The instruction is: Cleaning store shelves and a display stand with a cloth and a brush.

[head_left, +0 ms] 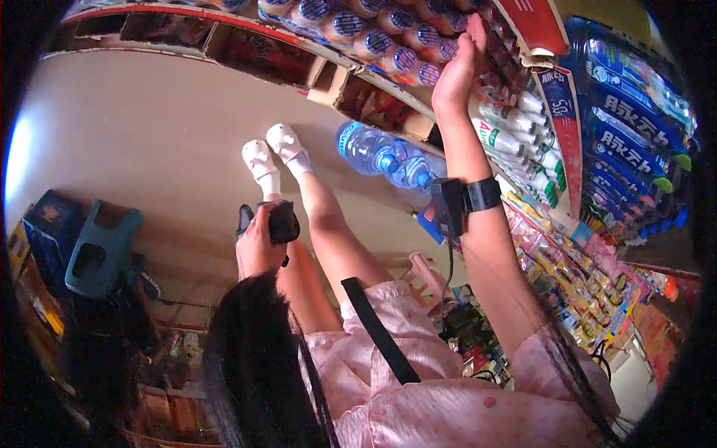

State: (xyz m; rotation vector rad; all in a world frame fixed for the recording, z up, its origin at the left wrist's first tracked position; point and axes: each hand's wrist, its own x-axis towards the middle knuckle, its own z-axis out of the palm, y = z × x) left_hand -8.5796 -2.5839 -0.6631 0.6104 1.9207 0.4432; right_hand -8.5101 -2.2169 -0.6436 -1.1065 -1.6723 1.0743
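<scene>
My right hand (452, 81) is raised at the upper shelf, its fingers stretched out. It is beside rows of small bottles with blue-and-white round tops (381, 41); I cannot tell whether it touches any. A black box on a strap (450, 207) circles my right forearm, with a cable hanging down. My left hand (258, 243) is low, in front of my legs, with its fingers curled round a black object (282, 222). A dark loop sticks out on that object's other side, and its kind is unclear.
White-and-green bottles (515, 142) and blue shrink-wrapped drink packs (624, 127) stand at the right. Large clear blue water bottles (385, 153) are on the floor below the shelf. A blue-green plastic stool (101, 246) is at the left; hanging packets (556, 272) line the right.
</scene>
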